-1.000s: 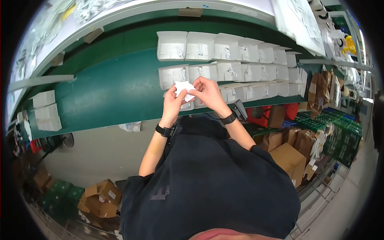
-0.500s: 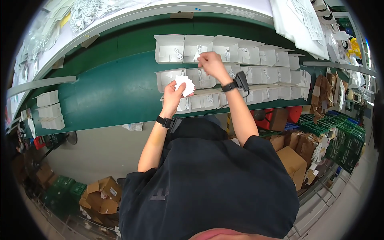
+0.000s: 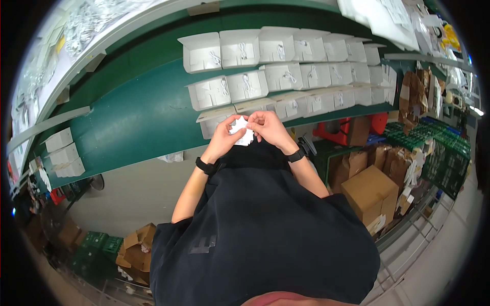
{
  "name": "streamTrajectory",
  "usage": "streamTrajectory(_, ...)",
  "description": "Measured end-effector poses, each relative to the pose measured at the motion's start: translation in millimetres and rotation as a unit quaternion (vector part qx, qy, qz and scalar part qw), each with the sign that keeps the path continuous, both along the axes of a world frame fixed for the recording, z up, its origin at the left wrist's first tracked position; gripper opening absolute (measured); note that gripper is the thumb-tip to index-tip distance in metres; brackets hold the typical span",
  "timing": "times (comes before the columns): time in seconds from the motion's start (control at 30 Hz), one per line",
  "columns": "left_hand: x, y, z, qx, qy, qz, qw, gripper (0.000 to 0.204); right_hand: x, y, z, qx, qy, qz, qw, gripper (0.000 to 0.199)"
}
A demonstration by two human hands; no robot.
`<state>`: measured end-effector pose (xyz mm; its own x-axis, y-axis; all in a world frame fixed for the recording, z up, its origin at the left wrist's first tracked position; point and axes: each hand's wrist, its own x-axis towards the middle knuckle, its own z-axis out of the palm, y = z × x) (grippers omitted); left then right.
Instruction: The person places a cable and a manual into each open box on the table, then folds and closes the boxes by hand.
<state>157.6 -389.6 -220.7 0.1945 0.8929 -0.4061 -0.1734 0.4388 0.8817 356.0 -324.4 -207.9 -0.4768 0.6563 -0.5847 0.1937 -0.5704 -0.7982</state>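
A fanned stack of small white cards is gripped in my left hand, its thumb pressed on top. My right hand pinches at the stack's upper right edge; whether one card is parted from the rest I cannot tell. Both hands are close together at the bench's front edge, just before the nearest row of open white boxes. Behind it stand a middle row and a far row. Many of these boxes hold a coiled white cable.
The boxes stand on a green bench. Stacked small white boxes sit at its left end. Grey metal bars cross both sides, below a shelf of bagged cables. A cardboard box and green crates are at the right.
My right hand has come back from the far row of boxes to the cards in my left hand. Both hands are now nearer my body, and the view has shifted.
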Motion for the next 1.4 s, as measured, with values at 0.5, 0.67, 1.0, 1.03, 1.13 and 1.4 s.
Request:
streamTrajectory(0.5,16.1,-19.0,-39.2,-0.102,-0.032,0.012,0.994,0.021,27.0,-32.8,-51.9,-0.023,-0.014,-0.197,0.980,0.015)
streamTrajectory(0.67,23.5,-24.4,-51.7,-0.144,-0.030,-0.012,0.989,0.021,36.3,-48.1,-54.1,0.312,-0.291,-0.035,0.903,0.020)
streamTrajectory(1.0,65.2,1.1,-55.7,-0.132,-0.104,-0.062,0.984,0.022,98.2,-27.0,-58.8,0.265,-0.277,-0.136,0.913,0.024)
streamTrajectory(1.03,68.3,7.3,-49.6,-0.131,-0.117,-0.055,0.983,0.022,103.3,-21.3,-54.7,0.378,-0.356,-0.106,0.848,0.023)
streamTrajectory(1.13,83.7,25.1,-31.0,-0.116,-0.108,-0.037,0.987,0.020,96.0,-16.9,-19.0,0.174,-0.195,-0.091,0.961,0.020)
streamTrajectory(1.4,105.1,72.2,-11.3,-0.044,-0.064,0.023,0.997,0.021,102.7,44.9,9.3,0.113,-0.122,-0.083,0.983,0.027)
